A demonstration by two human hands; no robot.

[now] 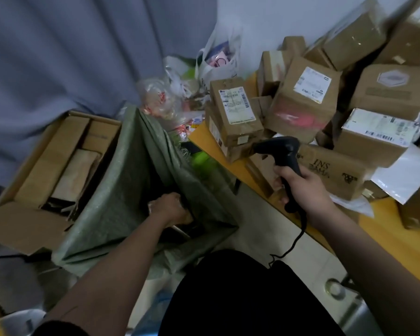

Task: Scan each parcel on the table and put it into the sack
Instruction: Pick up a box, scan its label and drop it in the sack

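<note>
Right hand [298, 187] at 4 o'clock of frame, fingers curled round grip of black scanner [280, 151]; scanner head points toward 10 o'clock, at labelled parcel [235, 112] on yellow bench [386, 229]. More parcels piled at 1–3 o'clock, touching one another. Left hand [170, 209] near centre, reaching into mouth of green sack [121, 190], fingers curled on sack's inner fold; anything further held cannot be told. Sack stands on floor at 9 o'clock of bench edge, beside open cardboard box [46, 166].
</note>
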